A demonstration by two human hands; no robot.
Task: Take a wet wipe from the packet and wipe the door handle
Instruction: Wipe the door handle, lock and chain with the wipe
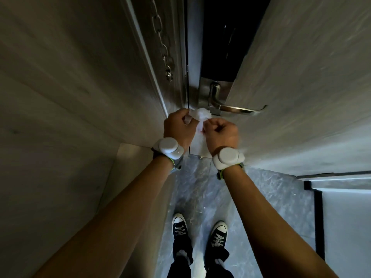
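A white wet wipe (200, 117) is stretched between both hands, just below and left of the metal lever door handle (236, 109). My left hand (178, 127) pinches the wipe's left edge. My right hand (220, 133) grips its right edge, and part of the wipe hangs down between my wrists. The handle juts out from the edge of a partly open grey door (301, 87). Neither hand touches the handle. No packet is in view.
A door chain (162, 45) hangs on the frame at the left. A grey wall (60, 97) runs along the left. Below are a marbled floor (261, 197), my two black sneakers (180, 227), and a black-framed panel (341, 217) at the right.
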